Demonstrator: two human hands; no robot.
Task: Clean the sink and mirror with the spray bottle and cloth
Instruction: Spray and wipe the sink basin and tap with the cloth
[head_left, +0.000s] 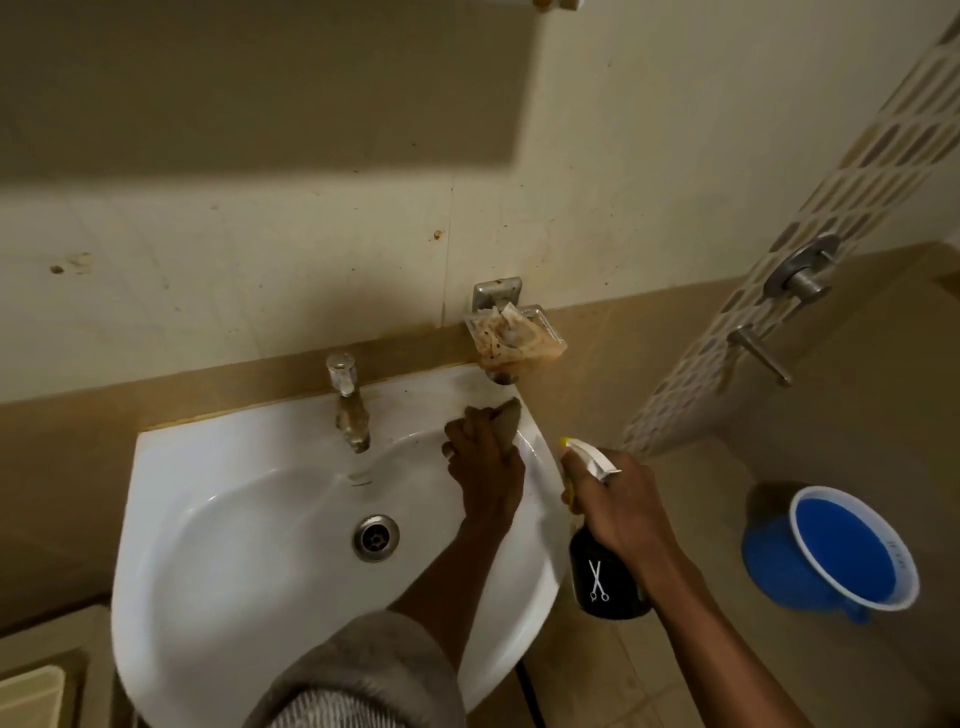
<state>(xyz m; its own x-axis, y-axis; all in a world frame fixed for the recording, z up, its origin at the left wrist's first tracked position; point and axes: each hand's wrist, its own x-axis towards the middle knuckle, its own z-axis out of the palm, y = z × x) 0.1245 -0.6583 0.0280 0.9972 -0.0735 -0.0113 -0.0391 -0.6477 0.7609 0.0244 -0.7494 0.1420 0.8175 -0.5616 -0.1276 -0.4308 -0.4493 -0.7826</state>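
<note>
My left hand (485, 467) is clamped on the brown cloth (506, 423), pressing it against the back right rim of the white sink (218, 519), right of the tap (349, 402); my right hand (615, 506) is curled round the black spray bottle (602, 571), held just beyond the sink's right edge; a blue jug (836, 551) stands on the floor.

Bathroom: wall-hung sink (218, 519), tiled wall (311, 260), shower valve (802, 273).
</note>
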